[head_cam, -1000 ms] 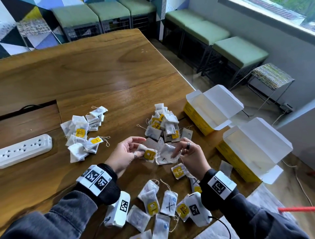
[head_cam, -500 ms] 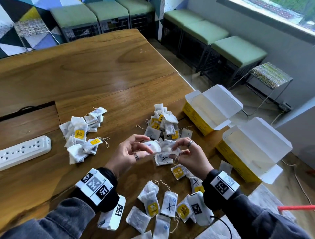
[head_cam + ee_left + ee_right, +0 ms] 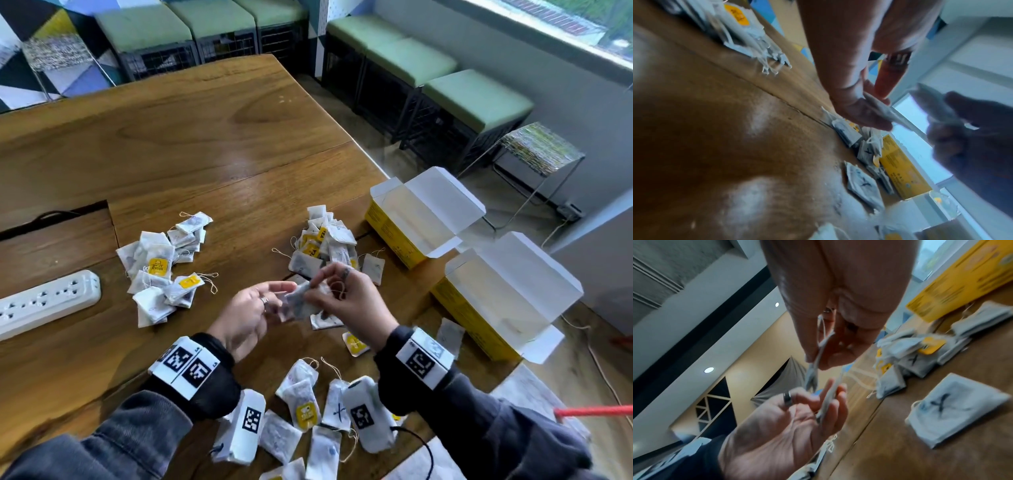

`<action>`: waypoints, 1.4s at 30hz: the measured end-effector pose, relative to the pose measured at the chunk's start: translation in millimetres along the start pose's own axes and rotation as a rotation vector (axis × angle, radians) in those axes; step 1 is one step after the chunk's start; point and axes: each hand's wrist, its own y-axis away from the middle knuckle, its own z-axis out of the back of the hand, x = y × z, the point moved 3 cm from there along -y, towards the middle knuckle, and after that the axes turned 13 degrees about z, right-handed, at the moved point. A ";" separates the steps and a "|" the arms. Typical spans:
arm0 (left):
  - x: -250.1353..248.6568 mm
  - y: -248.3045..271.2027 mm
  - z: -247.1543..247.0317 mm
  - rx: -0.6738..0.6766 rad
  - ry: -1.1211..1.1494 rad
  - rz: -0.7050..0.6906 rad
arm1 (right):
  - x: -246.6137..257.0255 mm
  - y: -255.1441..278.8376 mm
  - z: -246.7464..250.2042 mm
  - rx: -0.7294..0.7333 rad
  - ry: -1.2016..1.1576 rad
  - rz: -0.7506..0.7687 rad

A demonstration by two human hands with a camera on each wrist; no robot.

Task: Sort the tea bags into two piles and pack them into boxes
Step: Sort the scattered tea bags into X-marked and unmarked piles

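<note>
While both hands (image 3: 246,315) (image 3: 356,305) grip, tea bags (image 3: 298,301) lie between.

2 white tea bags (image 3: 301,301) pinched up btwn my hands; sorted piles left (image 3: 161,267) & centre (image 3: 325,246); 2 yellow boxes (image 3: 411,219) open, right.

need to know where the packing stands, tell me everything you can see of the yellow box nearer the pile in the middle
The yellow box is cardboard with yellow printed sides and a plain white inside. It lies on the wooden table near the right edge, its white flaps spread open. No tea bags show inside. Neither hand touches it, and it sits apart from the second box.
</note>
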 end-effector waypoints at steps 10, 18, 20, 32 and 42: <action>-4.5 -7.5 56.0 -0.321 -0.190 -0.141 | -35.9 -20.5 5.9 0.369 0.597 -0.101; -44.4 0.3 136.2 -0.741 -0.535 -0.355 | -63.3 -13.4 19.0 0.498 0.833 -0.160; -47.5 2.3 142.4 -0.805 -0.768 -0.329 | -59.2 -16.5 32.1 0.347 0.770 -0.197; -23.7 20.4 65.7 -0.782 -1.578 -0.292 | -56.8 2.0 66.9 0.367 0.854 -0.192; 58.8 14.2 -11.9 -0.212 -1.384 -0.150 | -57.3 30.3 39.8 0.519 0.879 -0.166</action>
